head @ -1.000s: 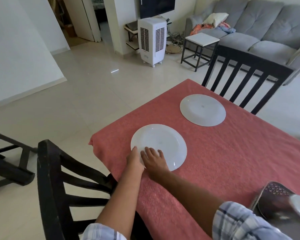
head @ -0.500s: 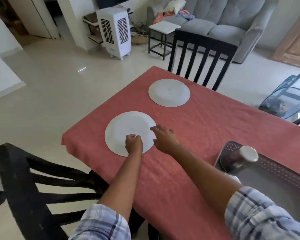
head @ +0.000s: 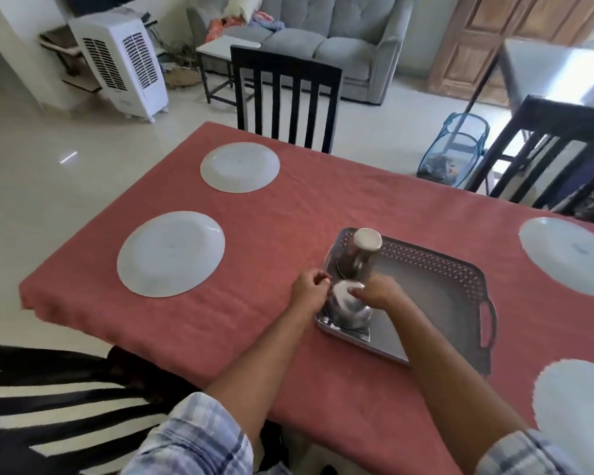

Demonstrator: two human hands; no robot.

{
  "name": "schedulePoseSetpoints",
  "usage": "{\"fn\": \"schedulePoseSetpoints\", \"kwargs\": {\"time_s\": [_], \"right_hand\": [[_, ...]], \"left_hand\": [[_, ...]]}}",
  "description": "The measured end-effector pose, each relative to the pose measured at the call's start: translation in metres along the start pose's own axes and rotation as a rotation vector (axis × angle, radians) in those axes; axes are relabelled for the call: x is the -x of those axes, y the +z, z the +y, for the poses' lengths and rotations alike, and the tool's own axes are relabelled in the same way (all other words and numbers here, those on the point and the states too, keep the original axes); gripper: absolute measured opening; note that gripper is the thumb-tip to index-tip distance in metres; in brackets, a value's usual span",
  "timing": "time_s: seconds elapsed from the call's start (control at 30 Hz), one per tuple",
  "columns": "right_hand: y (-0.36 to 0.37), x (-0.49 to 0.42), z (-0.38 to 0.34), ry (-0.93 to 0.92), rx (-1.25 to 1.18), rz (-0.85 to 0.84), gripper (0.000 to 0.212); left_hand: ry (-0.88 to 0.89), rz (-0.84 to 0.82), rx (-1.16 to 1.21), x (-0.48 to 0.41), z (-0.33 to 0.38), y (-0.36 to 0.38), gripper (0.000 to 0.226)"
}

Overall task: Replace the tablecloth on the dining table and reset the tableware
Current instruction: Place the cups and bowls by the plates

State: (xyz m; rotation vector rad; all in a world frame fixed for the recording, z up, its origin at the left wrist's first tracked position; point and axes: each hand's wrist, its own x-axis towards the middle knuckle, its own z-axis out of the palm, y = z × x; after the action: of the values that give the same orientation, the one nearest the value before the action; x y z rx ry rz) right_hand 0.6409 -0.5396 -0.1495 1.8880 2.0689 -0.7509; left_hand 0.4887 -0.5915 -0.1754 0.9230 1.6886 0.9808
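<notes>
Bright daylight from right, soft blur, edges warped.

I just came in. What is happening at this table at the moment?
A person is setting the table. The red tablecloth is on, and four white plates lie on it, two at the left and two at the right. Both hands are at the tray, where two steel cups stand upside down. The right hand holds the near cup from above. The left hand is curled at its side; whether it holds it is unclear. The far cup is untouched.
</notes>
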Motion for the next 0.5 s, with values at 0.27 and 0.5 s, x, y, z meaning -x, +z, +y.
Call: {"fn": "schedulePoseSetpoints", "kwargs": {"time_s": [0.27,0.5], "right_hand": [[0.024,0.003,-0.004,0.092,-0.514,-0.024,0.054],[0.018,0.016,-0.001,0.252,-0.982,-0.175,0.059]], "left_hand": [[-0.045,0.032,0.166,0.023,0.007,0.002,0.028],[-0.101,0.037,0.409,0.032,0.012,-0.003,0.024]]}}
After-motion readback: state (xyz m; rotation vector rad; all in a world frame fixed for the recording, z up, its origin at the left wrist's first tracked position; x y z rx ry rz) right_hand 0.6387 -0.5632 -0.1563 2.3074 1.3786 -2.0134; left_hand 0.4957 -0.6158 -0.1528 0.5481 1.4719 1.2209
